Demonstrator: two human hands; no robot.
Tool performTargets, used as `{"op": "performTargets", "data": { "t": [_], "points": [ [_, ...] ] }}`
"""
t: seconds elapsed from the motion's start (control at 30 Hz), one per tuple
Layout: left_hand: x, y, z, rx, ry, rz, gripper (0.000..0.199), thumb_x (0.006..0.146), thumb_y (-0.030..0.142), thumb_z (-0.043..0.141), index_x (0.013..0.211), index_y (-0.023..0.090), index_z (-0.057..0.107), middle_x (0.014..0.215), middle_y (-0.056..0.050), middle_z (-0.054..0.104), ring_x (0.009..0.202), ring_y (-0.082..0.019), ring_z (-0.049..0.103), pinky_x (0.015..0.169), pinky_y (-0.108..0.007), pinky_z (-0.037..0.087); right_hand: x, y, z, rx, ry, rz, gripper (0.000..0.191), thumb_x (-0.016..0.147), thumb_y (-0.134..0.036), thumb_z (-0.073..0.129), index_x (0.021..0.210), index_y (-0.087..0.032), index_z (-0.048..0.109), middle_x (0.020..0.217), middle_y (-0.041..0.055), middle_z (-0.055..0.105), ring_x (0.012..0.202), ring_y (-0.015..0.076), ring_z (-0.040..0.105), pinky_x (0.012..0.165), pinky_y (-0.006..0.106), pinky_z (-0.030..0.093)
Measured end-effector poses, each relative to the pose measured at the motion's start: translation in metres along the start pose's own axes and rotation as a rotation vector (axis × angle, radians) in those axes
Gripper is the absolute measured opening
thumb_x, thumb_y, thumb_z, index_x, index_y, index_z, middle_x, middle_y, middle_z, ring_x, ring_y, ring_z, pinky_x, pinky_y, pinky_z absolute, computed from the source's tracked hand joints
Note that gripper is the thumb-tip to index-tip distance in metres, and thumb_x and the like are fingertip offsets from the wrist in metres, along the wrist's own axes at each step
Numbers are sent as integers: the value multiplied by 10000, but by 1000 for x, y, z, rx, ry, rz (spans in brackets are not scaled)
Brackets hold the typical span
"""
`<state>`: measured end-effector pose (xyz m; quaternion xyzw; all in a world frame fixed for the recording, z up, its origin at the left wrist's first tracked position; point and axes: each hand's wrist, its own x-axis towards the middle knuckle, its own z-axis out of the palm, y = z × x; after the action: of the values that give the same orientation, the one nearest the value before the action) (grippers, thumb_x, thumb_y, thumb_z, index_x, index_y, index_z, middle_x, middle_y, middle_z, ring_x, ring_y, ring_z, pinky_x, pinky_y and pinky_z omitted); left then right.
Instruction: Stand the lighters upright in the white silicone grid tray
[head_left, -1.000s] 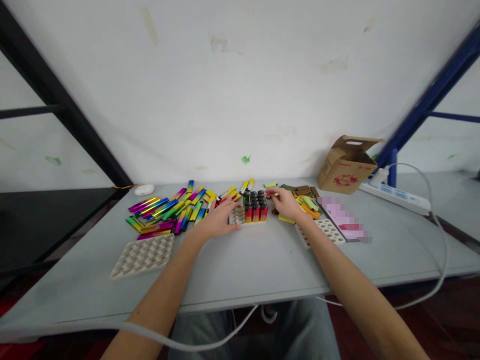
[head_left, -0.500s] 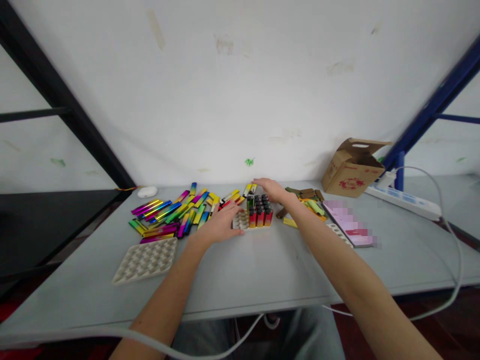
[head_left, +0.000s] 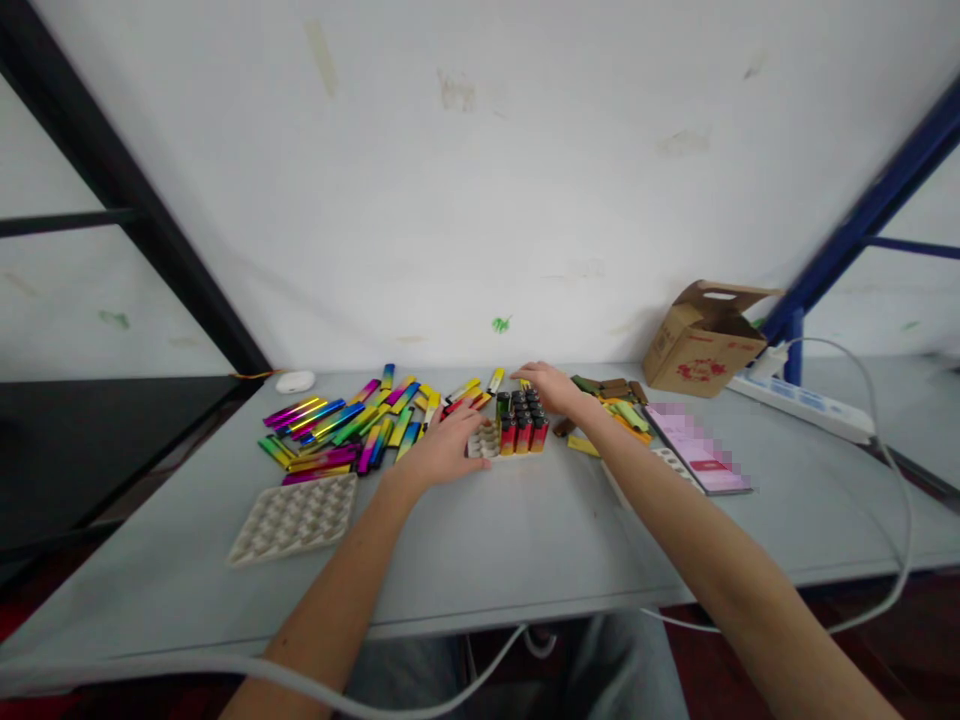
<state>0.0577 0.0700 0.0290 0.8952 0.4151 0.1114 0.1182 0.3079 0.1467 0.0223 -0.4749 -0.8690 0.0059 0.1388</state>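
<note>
Our open left hand (head_left: pixel 442 450) touches the left side of a white tray (head_left: pixel 484 442) of upright lighters (head_left: pixel 519 425), mid-table (head_left: pixel 465 570). Our right hand (head_left: pixel 551 388), open and holding nothing, lies just beyond them, beside yellow-green sticks (head_left: pixel 619 405); rainbow sticks (head_left: pixel 337 430) spread leftward along the back edge.

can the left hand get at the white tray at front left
Probably yes: the left hand is open and close to the white tray, with nothing standing between them. The coloured sticks lie beyond the tray, so they shouldn't block it.

Bright, even light, soft shadows, wide-angle distortion bending the edges.
</note>
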Motion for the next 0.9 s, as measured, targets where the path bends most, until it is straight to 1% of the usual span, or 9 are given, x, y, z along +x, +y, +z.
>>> {"op": "performTargets", "data": {
  "t": [0.1,0.2,0.33,0.47,0.53,0.6,0.73,0.8,0.9],
  "points": [
    [0,-1,0,-12,1,2,499,745,346,743,1192,192,583,1447,-157,460,1431,-331,265,1155,-588,170,1,3,-1,-80,-45,-4,568,760,34,486,1263,-191,625,1365,127,560,1237,244,506,1052,386,371],
    [0,-2,0,-26,-1,9,512,741,357,746,1198,193,583,1440,-162,466,1428,-337,268,1154,-585,177,2,4,-3,-134,-104,-10,430,791,-39,519,1141,-214,697,1306,103,605,1230,258,505,1041,382,366],
    [0,-2,0,-18,0,4,514,737,351,751,1197,196,585,1458,-160,442,1433,-332,259,1159,-575,173,0,1,-8,-143,-78,26,326,772,-87,553,1047,-173,706,1214,134,638,1167,264,530,988,363,390],
    [0,-3,1,-30,15,15,500,745,361,738,1194,202,584,1468,-152,431,1431,-328,265,1161,-564,174,-1,0,-9,-137,-73,121,275,749,-116,590,1001,-156,691,1035,143,690,1014,257,600,883,320,429],
    [0,-3,1,-33,12,19,503,748,364,733,1199,201,581,1464,-154,435,1430,-329,267,1157,-565,185,-2,1,-9,-145,-75,149,256,761,-150,601,1000,-159,689,981,142,701,952,259,623,825,310,442],
    [0,-2,0,-30,6,12,505,745,358,736,1198,195,582,1461,-161,436,1431,-333,263,1150,-570,199,-3,2,-9,-151,-78,142,256,782,-164,590,1018,-171,689,983,135,707,936,254,635,808,302,445],
    [1,-1,-1,-22,-2,-7,523,731,346,751,1201,189,584,1464,-165,431,1428,-344,266,1135,-585,224,-6,1,-9,-167,-90,90,250,845,-136,505,981,-181,709,1018,136,711,982,239,637,867,303,432],
    [1,-2,-1,-28,4,2,524,730,347,751,1203,194,586,1452,-162,446,1424,-344,275,1134,-584,228,-7,2,-8,-148,-38,99,269,877,-146,470,1013,-175,701,1062,145,702,1018,240,630,900,317,425],
    [1,-4,1,-37,18,25,521,732,354,746,1203,196,589,1437,-160,465,1419,-340,289,1144,-569,219,-12,6,-3,22,166,221,285,909,-195,447,1114,-171,643,1125,134,686,1030,230,629,904,329,438]
  ]
}}
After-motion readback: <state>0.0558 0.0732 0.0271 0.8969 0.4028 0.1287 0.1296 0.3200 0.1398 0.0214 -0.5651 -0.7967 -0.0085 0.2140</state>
